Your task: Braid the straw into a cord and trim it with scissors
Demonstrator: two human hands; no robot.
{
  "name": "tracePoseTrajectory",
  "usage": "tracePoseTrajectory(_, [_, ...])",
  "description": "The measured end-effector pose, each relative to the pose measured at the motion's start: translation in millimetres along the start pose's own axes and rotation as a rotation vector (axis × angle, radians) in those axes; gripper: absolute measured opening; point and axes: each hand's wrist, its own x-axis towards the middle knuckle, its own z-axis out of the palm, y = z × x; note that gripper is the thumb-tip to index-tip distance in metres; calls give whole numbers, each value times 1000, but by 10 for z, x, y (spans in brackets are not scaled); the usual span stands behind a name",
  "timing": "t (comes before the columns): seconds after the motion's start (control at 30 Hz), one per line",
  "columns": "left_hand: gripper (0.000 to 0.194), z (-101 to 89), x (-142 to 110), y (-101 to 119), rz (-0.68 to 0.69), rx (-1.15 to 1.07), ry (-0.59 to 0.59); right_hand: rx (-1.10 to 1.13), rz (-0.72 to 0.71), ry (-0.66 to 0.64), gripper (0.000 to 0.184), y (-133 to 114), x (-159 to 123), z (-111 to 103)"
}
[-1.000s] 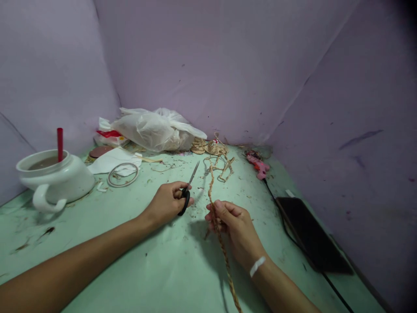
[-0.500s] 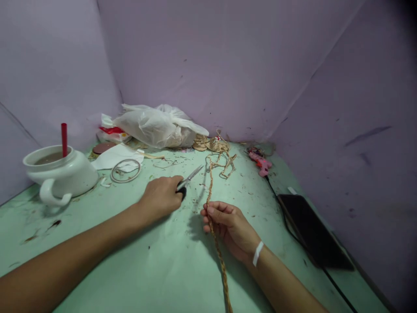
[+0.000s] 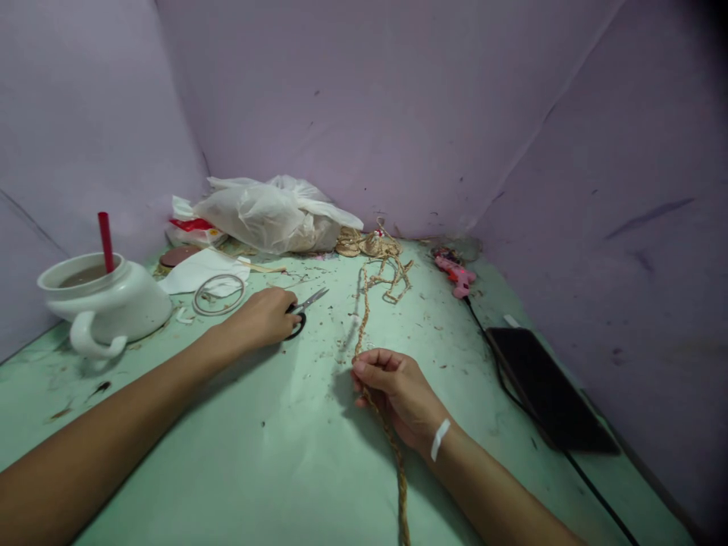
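Note:
My left hand (image 3: 266, 315) rests low over the table, its fingers closed on the black handles of a pair of scissors (image 3: 310, 300). The blades point away to the right, slightly parted, and part of the handles is hidden by the fingers. Between thumb and fingertips, my right hand (image 3: 398, 387) pinches a tan braided cord (image 3: 401, 485). Below that pinch the cord runs thicker toward the near edge of the view; above it, a thinner length leads to a loose tangle of cord (image 3: 392, 282) at the back.
On the left stand a white mug (image 3: 128, 303) with a red straw (image 3: 105, 243), a metal ring (image 3: 196, 297) and white paper (image 3: 190, 273). A plastic bag (image 3: 267, 216) lies against the wall. At right are a pink glue gun (image 3: 455, 276), its black cable and a dark phone (image 3: 549, 390).
My left hand has drawn back to the left with the scissors, away from the cord. My right hand keeps its pinch on the cord, nearly in place.

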Motion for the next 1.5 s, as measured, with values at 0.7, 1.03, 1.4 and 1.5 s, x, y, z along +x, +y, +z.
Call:
tracePoseTrajectory(0.7, [25, 63, 123, 761, 23, -1715, -368, -200, -482, 89, 12, 6, -28, -28])
tracePoseTrajectory(1.03, [19, 132, 164, 769, 22, -1491, -226, -196, -268, -36, 25, 7, 38, -34])
tracePoseTrajectory(1.4, [20, 102, 114, 824, -9, -1562, -292, -180, -372, 70, 14, -29, -3, -11])
tracePoseTrajectory(1.5, [19, 136, 101, 899, -104, -1514, -313, -187, -432, 86, 12, -23, -14, -26])
